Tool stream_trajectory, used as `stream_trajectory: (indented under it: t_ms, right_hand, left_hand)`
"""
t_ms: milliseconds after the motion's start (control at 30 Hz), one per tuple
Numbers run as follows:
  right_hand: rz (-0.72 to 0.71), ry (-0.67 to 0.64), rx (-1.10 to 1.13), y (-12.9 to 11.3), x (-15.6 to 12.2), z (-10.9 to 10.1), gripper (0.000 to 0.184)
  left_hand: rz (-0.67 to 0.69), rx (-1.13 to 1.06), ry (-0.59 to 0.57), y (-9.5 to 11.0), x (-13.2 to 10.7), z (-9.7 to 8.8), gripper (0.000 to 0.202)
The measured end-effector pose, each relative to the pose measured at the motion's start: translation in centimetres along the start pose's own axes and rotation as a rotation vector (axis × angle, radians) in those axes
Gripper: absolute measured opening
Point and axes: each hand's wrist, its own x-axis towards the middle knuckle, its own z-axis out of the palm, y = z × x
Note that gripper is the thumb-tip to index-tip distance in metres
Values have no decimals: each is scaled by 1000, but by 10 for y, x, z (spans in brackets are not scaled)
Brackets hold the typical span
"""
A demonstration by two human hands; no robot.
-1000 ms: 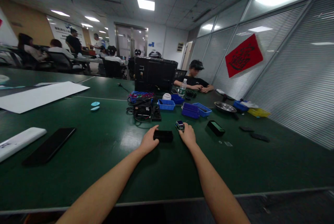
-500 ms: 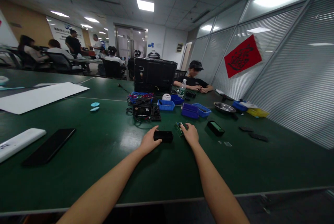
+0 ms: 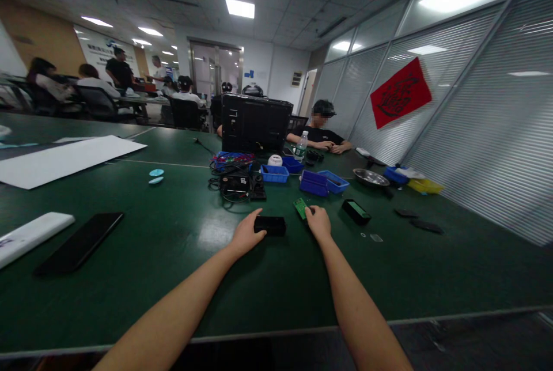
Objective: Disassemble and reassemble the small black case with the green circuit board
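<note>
My left hand (image 3: pixel 249 231) grips the left end of a small black rectangular case (image 3: pixel 272 225) that rests on the green table, thumb on the near side and fingers on the far side. Just to the right, my right hand (image 3: pixel 318 222) holds a green circuit board (image 3: pixel 299 208) by its right edge, thumb on the left. The board is tilted and a flat green face shows. Farther right lies a second black case (image 3: pixel 356 211) with a greenish panel inside it. A small ring (image 3: pixel 363 235) and a clear flat piece (image 3: pixel 376 238) lie near that case.
Beyond my hands are blue trays (image 3: pixel 275 174), a ball (image 3: pixel 275 161), a black device with cables (image 3: pixel 235 182), a bottle (image 3: pixel 301 146) and a large black monitor (image 3: pixel 257 123). A metal bowl (image 3: pixel 370 177) stands at right. A person (image 3: pixel 322 132) sits across the table.
The circuit board in my right hand has turned over: its component side showed before, and a flatter green face shows now. My left hand and the black case have stayed in place.
</note>
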Motion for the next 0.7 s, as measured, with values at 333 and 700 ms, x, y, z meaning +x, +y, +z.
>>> stream_trajectory:
  t_ms: [333, 700]
  right_hand:
    - [34, 38, -138, 2, -1, -1, 61]
    - [46, 19, -221, 10, 3, -8, 47]
  left_hand:
    - [21, 39, 2, -3, 1, 1, 67]
    - [18, 20, 18, -1, 0, 0, 69]
